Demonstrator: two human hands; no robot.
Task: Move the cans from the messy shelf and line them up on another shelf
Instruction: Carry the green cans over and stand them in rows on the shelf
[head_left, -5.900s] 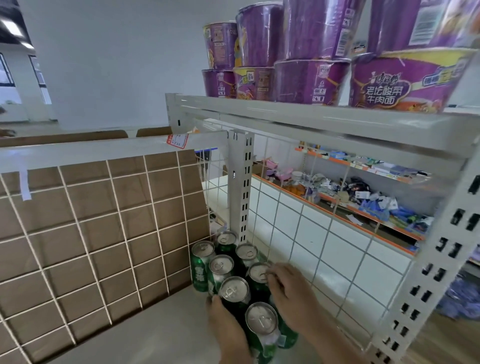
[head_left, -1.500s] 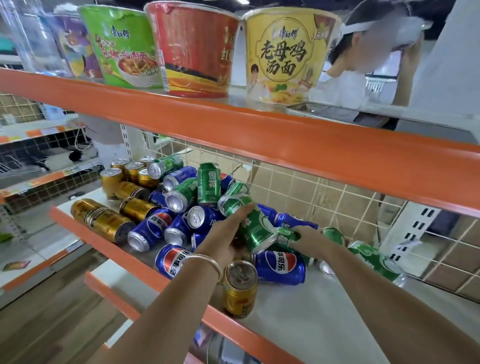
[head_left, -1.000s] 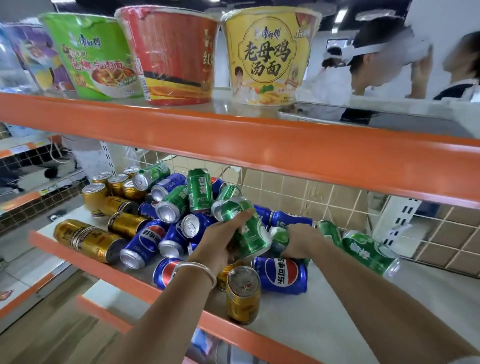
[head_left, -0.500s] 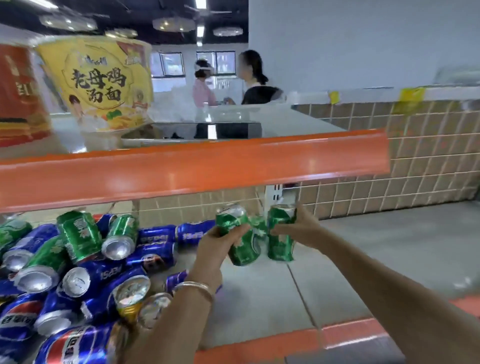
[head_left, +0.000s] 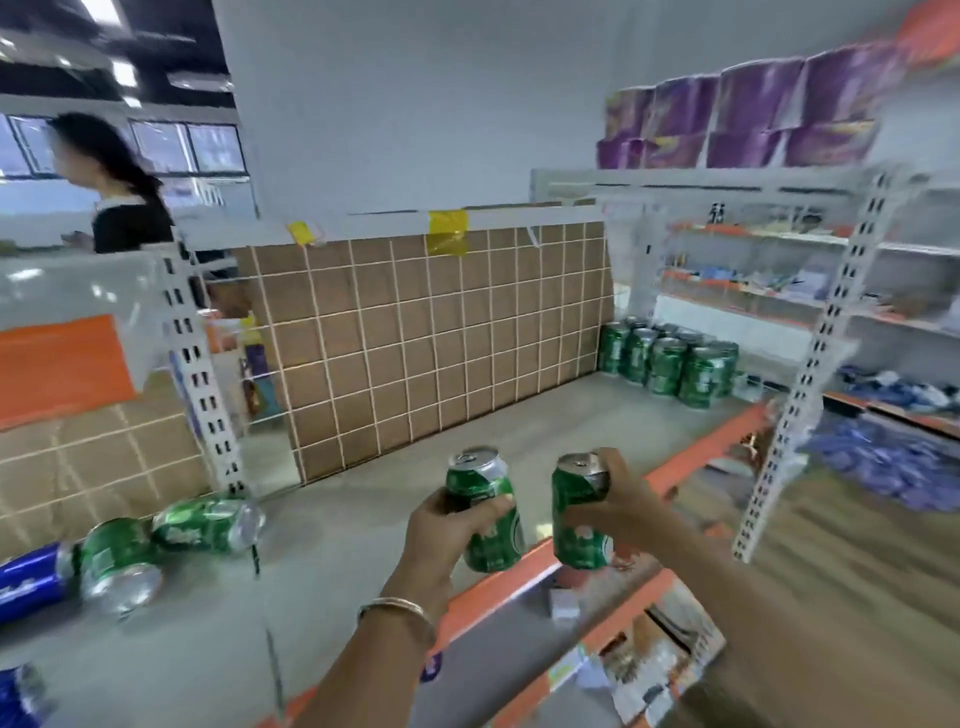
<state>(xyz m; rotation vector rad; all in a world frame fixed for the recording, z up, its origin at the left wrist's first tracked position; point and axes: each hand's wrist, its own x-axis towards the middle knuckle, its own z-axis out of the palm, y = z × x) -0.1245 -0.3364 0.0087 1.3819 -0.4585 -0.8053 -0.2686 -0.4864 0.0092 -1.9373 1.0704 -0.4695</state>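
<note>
- Wears a metal bracelet (head_left: 397, 608) on the left wrist.
- Holds a green can (head_left: 480, 480) in the left grip (head_left: 447, 525), fingers curled round its body.
- Holds a second green can (head_left: 574, 540) in the right grip (head_left: 621, 499), closed round its upper half.
- Carries both just beside each other, not touching, over the orange front edge (head_left: 701, 452) of the grey shelf (head_left: 363, 545).
- Finds two lying green cans (head_left: 208, 525) and a blue can (head_left: 31, 577) on their sides at the shelf's left.
- Finds upright green cans (head_left: 667, 364) in rows at the far right end, beside the tiled back panel (head_left: 426, 338).
- Notes blurred purple packs (head_left: 753, 114) on the top shelf.
</note>
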